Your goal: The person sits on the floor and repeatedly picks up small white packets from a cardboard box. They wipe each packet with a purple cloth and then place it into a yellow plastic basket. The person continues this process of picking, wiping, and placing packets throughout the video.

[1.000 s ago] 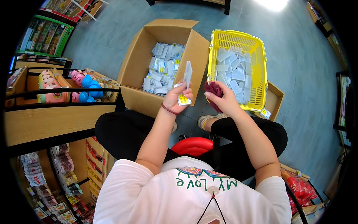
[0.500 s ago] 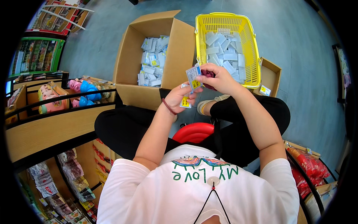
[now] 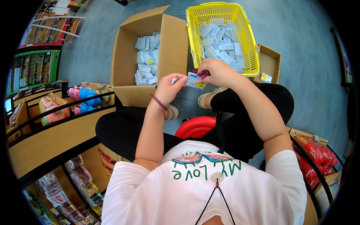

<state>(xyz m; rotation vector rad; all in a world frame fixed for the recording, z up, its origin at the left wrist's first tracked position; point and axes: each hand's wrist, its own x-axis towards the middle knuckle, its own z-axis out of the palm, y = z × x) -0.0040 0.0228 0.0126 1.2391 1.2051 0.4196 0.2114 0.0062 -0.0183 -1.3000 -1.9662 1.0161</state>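
Note:
My left hand (image 3: 168, 89) pinches the edge of a price tag (image 3: 193, 80) with blue and yellow bands between thumb and fingers. A second pale tag (image 3: 174, 80) pokes out behind its thumb, mostly hidden by the hand. My right hand (image 3: 218, 73) is closed on a bunched dark red cloth (image 3: 202, 72), which lies against the face of the price tag. Both hands meet in front of a cardboard box (image 3: 173, 52) and a yellow basket (image 3: 252, 48). Pale flat tags (image 3: 147, 56) lie in the box, and whitish plastic pieces (image 3: 222, 43) lie in the basket.
A shallow carton (image 3: 275, 62) with one tag (image 3: 266, 77) in it sits right of the basket. Beneath me is a red stool (image 3: 195, 126). Shelves with goods (image 3: 56, 112) stand at my left; red packets (image 3: 317, 157) are on a rack at my right.
The price tag has tilted from near upright to flatter and sits slightly lower. My left hand has shifted left, and the cloth has come over the tag's face.

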